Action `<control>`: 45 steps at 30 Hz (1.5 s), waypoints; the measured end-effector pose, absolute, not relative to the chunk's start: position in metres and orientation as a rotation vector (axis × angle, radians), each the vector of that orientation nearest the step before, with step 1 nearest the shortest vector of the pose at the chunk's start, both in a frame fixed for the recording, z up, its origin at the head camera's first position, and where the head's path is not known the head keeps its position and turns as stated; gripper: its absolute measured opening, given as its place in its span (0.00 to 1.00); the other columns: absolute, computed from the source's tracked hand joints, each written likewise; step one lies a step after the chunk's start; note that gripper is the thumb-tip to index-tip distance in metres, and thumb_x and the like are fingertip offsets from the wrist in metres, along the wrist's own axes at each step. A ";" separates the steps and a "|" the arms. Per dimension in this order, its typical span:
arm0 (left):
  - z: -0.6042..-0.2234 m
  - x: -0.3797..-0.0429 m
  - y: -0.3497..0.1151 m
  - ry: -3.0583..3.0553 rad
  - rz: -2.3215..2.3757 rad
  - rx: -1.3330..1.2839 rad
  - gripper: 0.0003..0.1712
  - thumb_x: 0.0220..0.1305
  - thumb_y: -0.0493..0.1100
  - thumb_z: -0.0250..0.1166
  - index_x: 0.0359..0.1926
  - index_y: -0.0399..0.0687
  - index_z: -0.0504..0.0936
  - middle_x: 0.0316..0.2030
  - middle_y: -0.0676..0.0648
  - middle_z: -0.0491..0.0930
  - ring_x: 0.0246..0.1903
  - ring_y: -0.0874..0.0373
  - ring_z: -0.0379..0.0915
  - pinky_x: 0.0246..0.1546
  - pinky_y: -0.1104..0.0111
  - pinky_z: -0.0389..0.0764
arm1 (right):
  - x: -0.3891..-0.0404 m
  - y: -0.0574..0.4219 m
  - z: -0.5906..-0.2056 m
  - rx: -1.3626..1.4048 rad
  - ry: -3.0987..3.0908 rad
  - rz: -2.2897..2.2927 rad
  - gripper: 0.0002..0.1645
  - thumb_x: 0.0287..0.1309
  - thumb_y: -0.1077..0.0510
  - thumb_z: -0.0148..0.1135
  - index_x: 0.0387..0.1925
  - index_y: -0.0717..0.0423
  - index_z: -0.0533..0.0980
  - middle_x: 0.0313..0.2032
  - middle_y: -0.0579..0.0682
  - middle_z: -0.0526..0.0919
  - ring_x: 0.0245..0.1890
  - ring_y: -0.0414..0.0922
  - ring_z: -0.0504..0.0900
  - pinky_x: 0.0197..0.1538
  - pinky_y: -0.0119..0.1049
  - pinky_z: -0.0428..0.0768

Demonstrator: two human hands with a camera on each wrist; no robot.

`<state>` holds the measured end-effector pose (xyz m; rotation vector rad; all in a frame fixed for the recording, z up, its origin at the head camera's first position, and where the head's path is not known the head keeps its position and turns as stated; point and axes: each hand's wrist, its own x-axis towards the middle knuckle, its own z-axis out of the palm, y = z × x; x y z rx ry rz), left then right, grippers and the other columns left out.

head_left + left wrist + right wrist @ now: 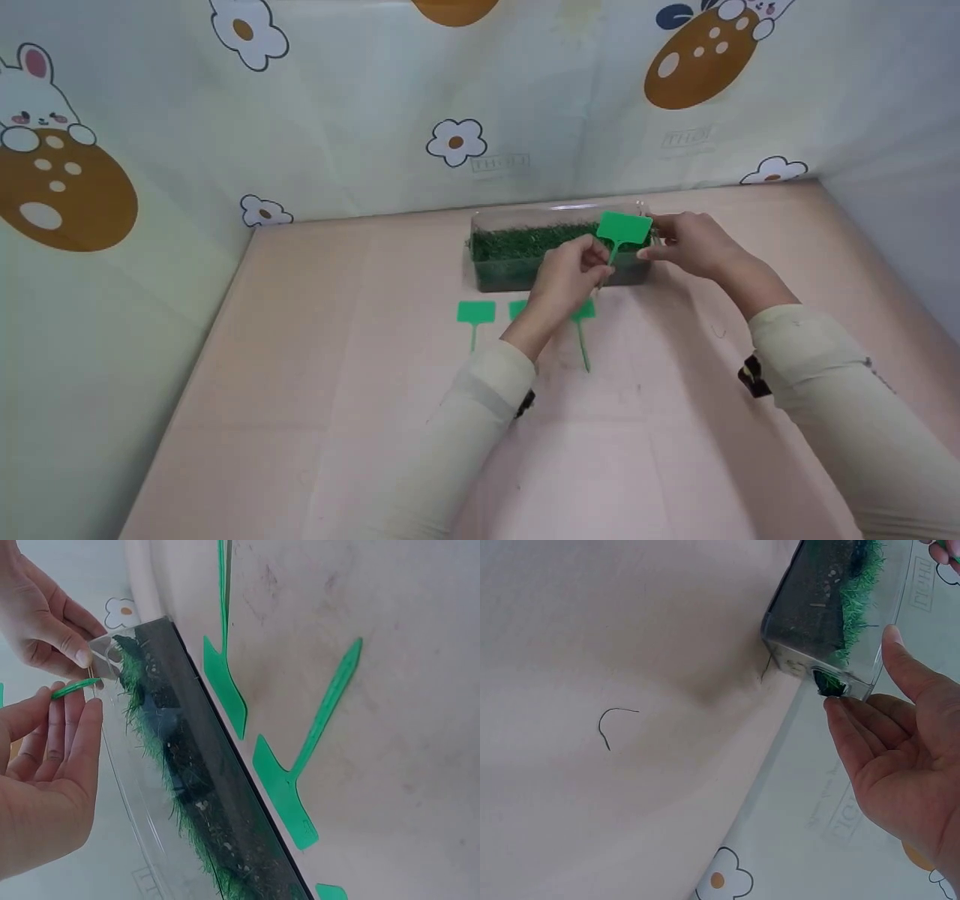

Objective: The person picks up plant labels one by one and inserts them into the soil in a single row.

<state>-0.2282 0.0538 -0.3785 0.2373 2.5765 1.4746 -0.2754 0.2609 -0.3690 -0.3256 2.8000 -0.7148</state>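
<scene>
Green tag [624,227] is held by the left hand [568,274], which pinches its stem between thumb and fingers, near the right end of a clear box [510,282]. Inside the box stands green grass [517,241]. The right hand [697,244] grips the box at this right end, its thumb apart from the fingers. Three other tags [476,312] lie on the table [300,375] before the box, one partly hidden by the left hand.

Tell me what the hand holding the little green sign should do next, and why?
I think the left hand should lower the green sign stem-first into the grass. Its stem isn't in the grass yet, and the right hand holds the clear box by one end, which may keep it steady.
</scene>
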 end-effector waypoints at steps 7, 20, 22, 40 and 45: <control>-0.378 -0.229 0.053 2.579 1.518 0.249 0.05 0.68 0.42 0.65 0.43 0.49 0.82 0.37 0.55 0.85 0.38 0.66 0.80 0.37 0.74 0.79 | -0.276 0.260 -0.368 -0.302 2.777 -0.733 0.39 0.66 0.51 0.64 0.71 0.66 0.64 0.64 0.70 0.73 0.64 0.66 0.72 0.65 0.61 0.71; -0.377 -0.233 0.050 2.618 1.568 0.284 0.04 0.69 0.43 0.64 0.43 0.50 0.82 0.39 0.53 0.84 0.40 0.64 0.81 0.39 0.72 0.80 | -0.276 0.261 -0.369 -0.297 2.775 -0.740 0.44 0.66 0.51 0.64 0.73 0.66 0.58 0.67 0.70 0.68 0.67 0.66 0.69 0.66 0.60 0.70; -0.376 -0.234 0.049 2.637 1.568 0.284 0.05 0.69 0.42 0.64 0.44 0.49 0.82 0.40 0.53 0.84 0.40 0.63 0.82 0.41 0.72 0.80 | -0.277 0.261 -0.369 -0.299 2.773 -0.742 0.44 0.66 0.50 0.65 0.74 0.65 0.58 0.68 0.70 0.68 0.67 0.66 0.69 0.66 0.60 0.70; -0.365 -0.243 0.053 2.655 1.565 0.296 0.07 0.70 0.44 0.64 0.46 0.49 0.82 0.42 0.52 0.84 0.43 0.61 0.81 0.44 0.71 0.80 | -0.276 0.262 -0.370 -0.291 2.766 -0.741 0.44 0.66 0.50 0.64 0.74 0.65 0.57 0.68 0.70 0.67 0.68 0.66 0.69 0.66 0.60 0.70; -0.359 -0.245 0.055 2.655 1.551 0.287 0.08 0.70 0.44 0.63 0.47 0.50 0.81 0.44 0.52 0.83 0.46 0.61 0.80 0.46 0.72 0.80 | -0.276 0.261 -0.370 -0.288 2.768 -0.750 0.43 0.67 0.51 0.63 0.74 0.64 0.57 0.69 0.70 0.67 0.68 0.65 0.69 0.66 0.59 0.71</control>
